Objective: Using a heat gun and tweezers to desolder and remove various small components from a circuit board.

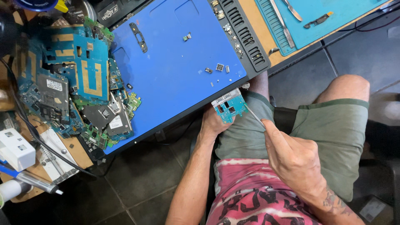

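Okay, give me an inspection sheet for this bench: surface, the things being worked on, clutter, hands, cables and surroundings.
Surface: blue mat on a wooden bench, black slotted tray along its right edge, a teal mat beyond.
Job's things: small teal circuit board held off the bench edge over the lap; thin metal tool with its tip at the board.
Clutter: pile of circuit boards at left; tiny loose parts on the blue mat.
Grips: left hand holds the board; right hand holds the tool.
Cables: black cable running past the pile.
Surroundings: dark tiled floor; seated person in green shorts.
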